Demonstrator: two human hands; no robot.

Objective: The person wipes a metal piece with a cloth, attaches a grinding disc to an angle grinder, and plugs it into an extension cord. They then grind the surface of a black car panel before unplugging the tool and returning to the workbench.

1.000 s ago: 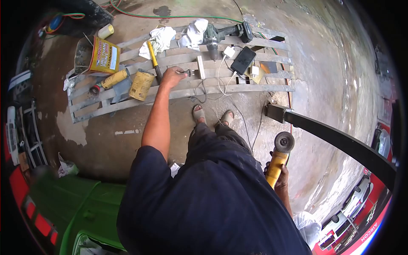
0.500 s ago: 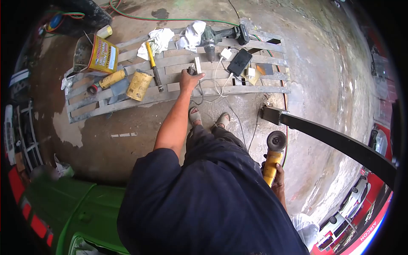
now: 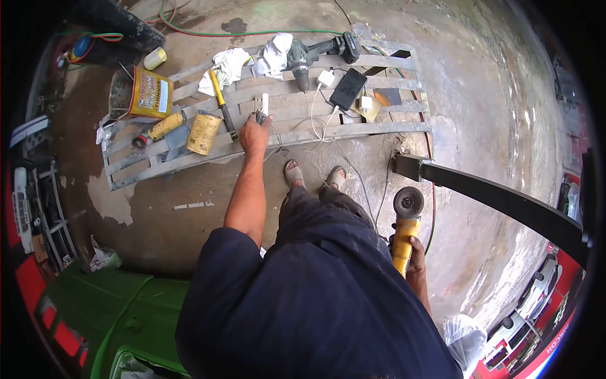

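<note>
My left hand (image 3: 255, 135) reaches over the near side of the slatted metal bench (image 3: 341, 134). Its fingers are closed around a dark corded piece (image 3: 261, 117), mostly hidden by them; a pale, narrow block (image 3: 265, 103) projects just beyond. A hammer (image 3: 222, 104) with a yellow-and-black handle lies left of this hand. Down at my right side, my right hand (image 3: 416, 258) grips a yellow angle grinder (image 3: 403, 243) by its body, with the round dark disc at the upper end.
On the bench are a cordless drill (image 3: 302, 60), a phone (image 3: 348, 90) with white cables, white rags (image 3: 275, 55), a thinner tin (image 3: 151, 93) and a yellow can (image 3: 204, 132). A black metal beam (image 3: 499, 192) juts in from the right. Cords trail across the floor by my feet.
My left hand has moved left along the bench toward the hammer, with the dark corded piece and pale block. The angle grinder stays in my right hand; the view shifts slightly.
</note>
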